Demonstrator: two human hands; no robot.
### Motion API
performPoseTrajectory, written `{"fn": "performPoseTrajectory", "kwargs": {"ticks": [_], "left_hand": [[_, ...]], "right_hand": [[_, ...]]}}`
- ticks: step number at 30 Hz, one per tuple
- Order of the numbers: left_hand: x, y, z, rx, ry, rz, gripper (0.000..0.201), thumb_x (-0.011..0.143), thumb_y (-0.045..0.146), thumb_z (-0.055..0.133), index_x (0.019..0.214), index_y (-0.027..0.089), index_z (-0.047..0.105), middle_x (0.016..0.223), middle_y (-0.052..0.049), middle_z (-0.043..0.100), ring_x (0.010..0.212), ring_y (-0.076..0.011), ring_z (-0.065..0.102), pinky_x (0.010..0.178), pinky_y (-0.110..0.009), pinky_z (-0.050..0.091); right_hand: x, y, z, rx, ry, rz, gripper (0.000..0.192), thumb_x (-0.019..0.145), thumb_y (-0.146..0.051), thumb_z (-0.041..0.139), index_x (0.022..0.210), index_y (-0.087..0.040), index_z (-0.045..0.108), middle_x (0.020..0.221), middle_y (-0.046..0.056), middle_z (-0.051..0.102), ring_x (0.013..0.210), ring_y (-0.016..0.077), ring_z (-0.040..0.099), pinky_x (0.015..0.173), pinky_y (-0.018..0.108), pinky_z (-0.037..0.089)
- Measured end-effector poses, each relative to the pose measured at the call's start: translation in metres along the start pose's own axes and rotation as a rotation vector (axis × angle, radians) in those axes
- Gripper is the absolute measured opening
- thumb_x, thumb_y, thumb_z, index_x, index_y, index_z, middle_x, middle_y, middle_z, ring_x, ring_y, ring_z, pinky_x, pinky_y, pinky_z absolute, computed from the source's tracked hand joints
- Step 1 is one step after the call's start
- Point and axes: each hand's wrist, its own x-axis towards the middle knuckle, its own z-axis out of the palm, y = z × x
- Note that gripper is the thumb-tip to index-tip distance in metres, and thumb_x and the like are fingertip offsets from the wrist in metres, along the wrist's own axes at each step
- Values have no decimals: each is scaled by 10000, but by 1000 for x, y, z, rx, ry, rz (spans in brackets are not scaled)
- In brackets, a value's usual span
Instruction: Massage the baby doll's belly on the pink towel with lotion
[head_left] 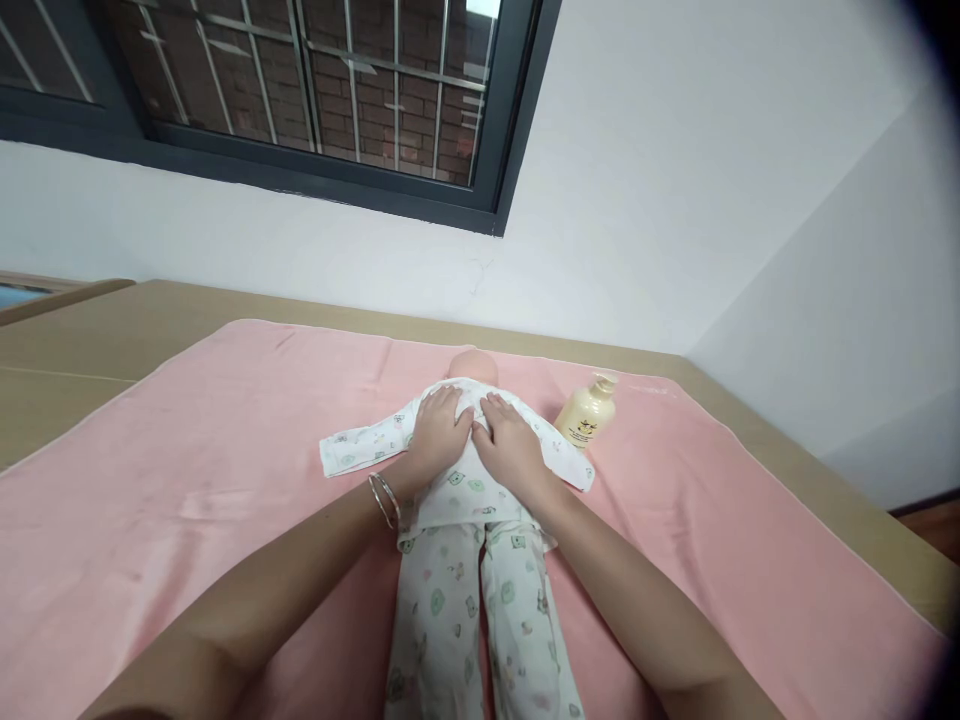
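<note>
A baby doll (472, 485) in a white printed top and trousers lies stretched out with its sleeves spread to both sides. Only the smooth, bald top of its head (474, 366) shows, so I cannot tell whether it lies face up or face down. My left hand (439, 430) rests flat on the left side of its upper body, with two silver bangles at the wrist. On the right side of the upper body lies my right hand (510, 440), palm down and fingers extended. The two thumbs come close together over the middle of the top.
Under the doll a pink sheet (247, 430) covers much of a wooden surface (82, 350). A pale yellow pump bottle (589, 412) stands on the sheet beside the doll's right-hand sleeve. Behind are a white wall (600, 200) and a dark-framed window (322, 90) with metal bars.
</note>
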Motion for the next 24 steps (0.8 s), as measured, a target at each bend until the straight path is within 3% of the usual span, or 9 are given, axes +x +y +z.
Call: {"fn": "performPoseTrajectory", "kwargs": {"ticks": [5,10,13,16,19,24], "left_hand": [[-10,16,-10,182,12,52,376,938,279,381,1227,113,556,1293,-157,587,1248,-285,503,1075,-465,371],[-19,40,-30,382,-168,158,365,934,195,332,1037,22,637,1027,-237,662,1006,-325,618,854,-441,479],[-18,45,-35,401,-195,166,344,912,173,347,978,25,650,961,-237,661,925,-323,626,796,-437,480],[-15,43,-35,374,-164,168,327,910,205,365,948,59,654,952,-212,664,937,-316,620,811,-437,480],[-10,36,-33,318,-129,137,327,924,257,366,912,99,652,923,-174,675,919,-299,624,818,-430,487],[-3,22,-24,202,-82,82,349,942,355,374,942,124,636,982,-151,679,974,-287,618,901,-433,476]], "right_hand": [[12,23,6,97,-7,6,523,955,-372,357,1384,-90,456,1435,134,444,1364,232,362,1152,395,255],[13,30,11,66,-51,-23,549,945,-291,314,1432,-45,368,1496,158,341,1409,244,277,1172,413,202],[12,26,7,21,-76,-33,556,927,-232,300,1443,-31,336,1509,161,314,1417,256,255,1166,429,209],[7,13,-1,-64,-59,-27,493,920,-207,312,1369,-48,439,1419,164,453,1355,275,364,1107,419,301],[-3,-5,-9,-204,-27,11,365,943,-242,319,1119,-108,609,1135,158,647,1131,286,567,930,378,434],[-15,-22,-14,-341,6,-5,334,949,-251,320,950,-134,633,928,143,681,929,275,639,726,334,452]]}}
